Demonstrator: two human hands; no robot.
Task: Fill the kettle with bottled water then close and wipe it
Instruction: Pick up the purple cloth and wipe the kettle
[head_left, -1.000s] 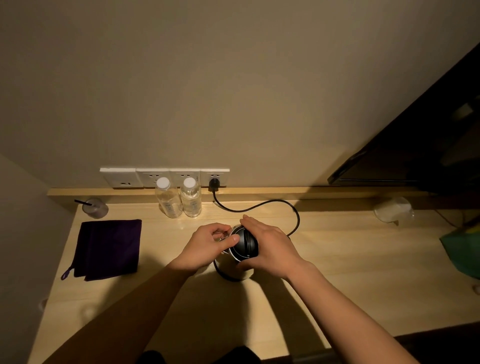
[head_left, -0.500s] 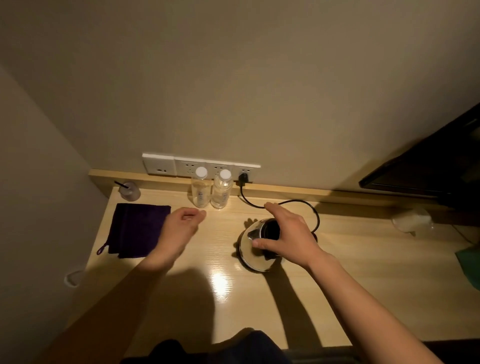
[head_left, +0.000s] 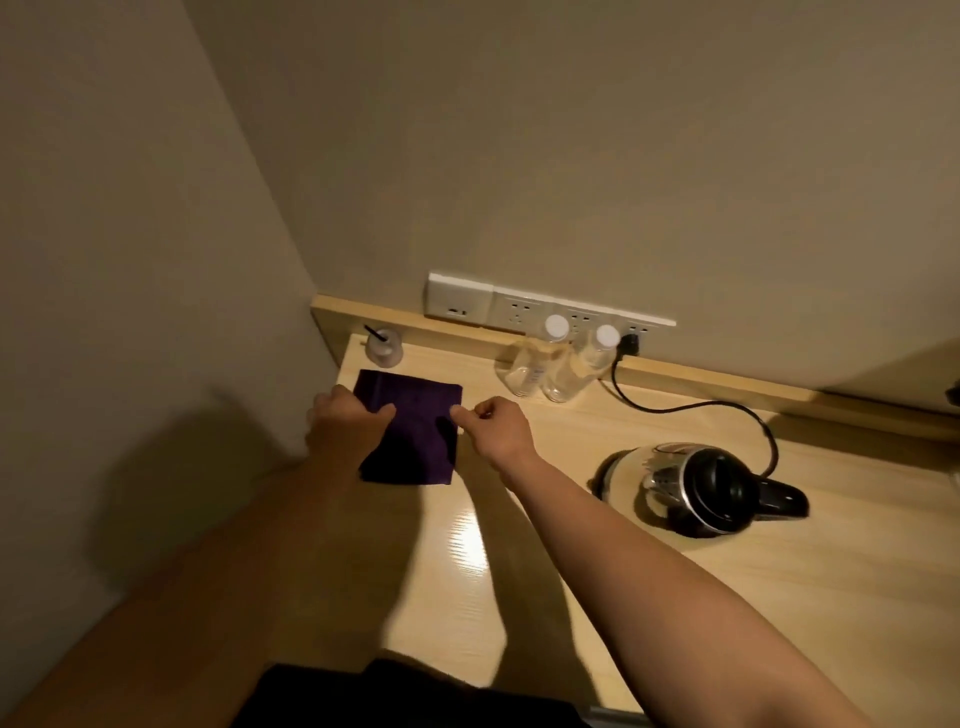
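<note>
A folded purple cloth (head_left: 415, 431) lies flat on the wooden desk (head_left: 675, 597) at the back left. My left hand (head_left: 340, 423) grips its left edge, thumb on top. My right hand (head_left: 493, 426) is curled at the cloth's right edge, thumb and forefinger pinched on the upper right corner. The glass kettle (head_left: 691, 486) stands to the right on its base, black lid down, handle pointing right, with neither hand on it. Two clear water bottles (head_left: 530, 364) (head_left: 576, 369) with white caps stand upright by the back ledge.
A white socket strip (head_left: 519, 309) runs along the wall, and the kettle's black cord (head_left: 743, 410) loops from it across the desk. A small cup with a dark straw (head_left: 383, 345) sits in the back left corner. The side wall is close on the left.
My right hand has left the kettle and gone left to the cloth's right edge. My left hand has moved onto the cloth's left edge. The view has swung left.
</note>
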